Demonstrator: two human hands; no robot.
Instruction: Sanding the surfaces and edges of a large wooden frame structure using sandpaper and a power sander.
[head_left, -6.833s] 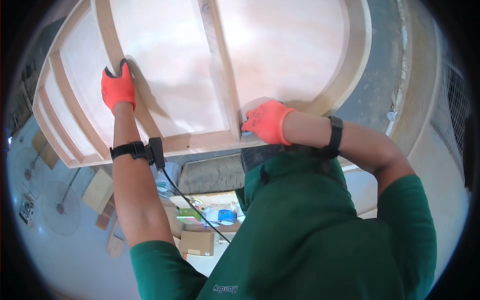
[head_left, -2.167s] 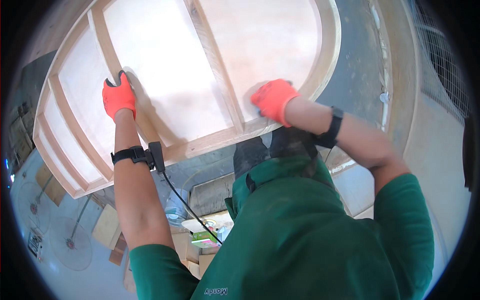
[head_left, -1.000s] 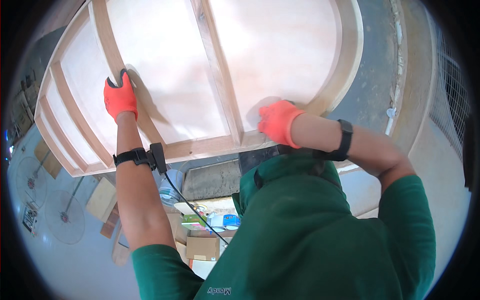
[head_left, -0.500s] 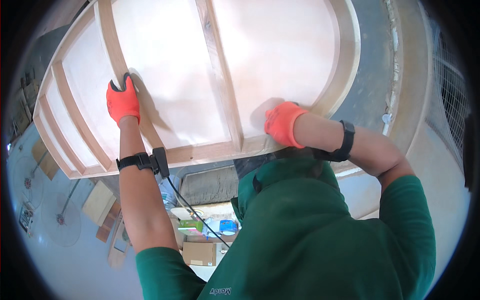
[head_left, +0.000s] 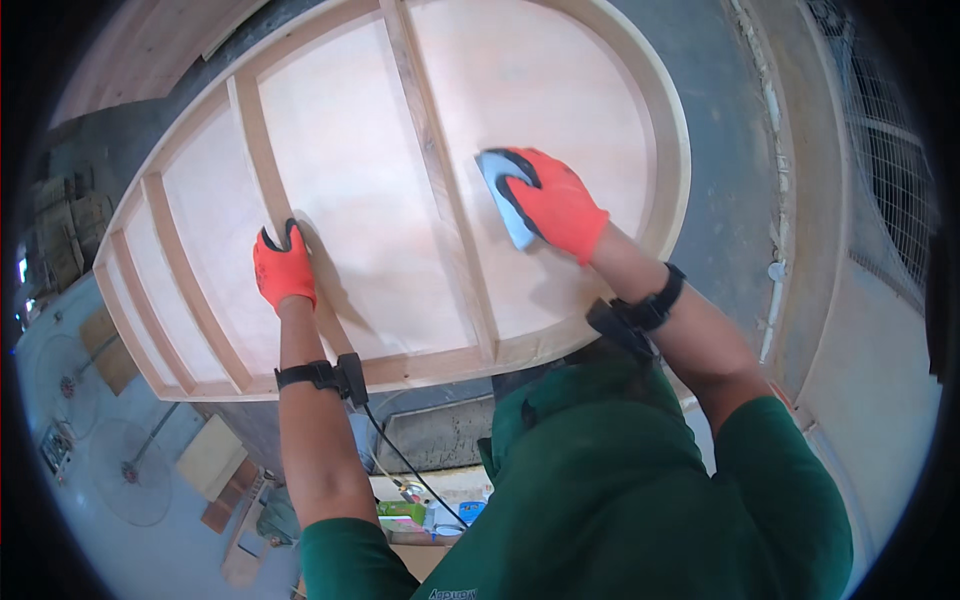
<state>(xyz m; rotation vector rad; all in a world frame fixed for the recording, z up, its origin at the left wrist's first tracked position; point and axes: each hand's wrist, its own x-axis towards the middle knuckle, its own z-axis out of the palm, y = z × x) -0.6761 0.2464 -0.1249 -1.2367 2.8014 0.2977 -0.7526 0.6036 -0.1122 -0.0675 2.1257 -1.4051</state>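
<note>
A light blue block (head_left: 500, 187) is gripped in the orange-gloved right hand (head_left: 560, 205) over the rounded end of a pale panel (head_left: 350, 170) — whether it presses on the surface, I cannot tell. The panel has a curved wooden rim (head_left: 668, 130) and 4 crosspieces. The left hand (head_left: 285, 270), gloved likewise, is closed on the 3rd crosspiece (head_left: 258, 140) from the left, its thumb and fingers to either side; the 4th crosspiece (head_left: 433, 160) runs between the 2 hands, touching neither. Each wrist bears a black strap (head_left: 305, 375) — a dark cable (head_left: 405, 460) trails from the left wrist toward the green shirt (head_left: 640, 500). Beyond the rim on the right lies a dark grey surface (head_left: 715, 150), with wire mesh (head_left: 885, 150) farther out; a green item (head_left: 400, 512) and a blue item (head_left: 472, 512) show near the lower edge
</note>
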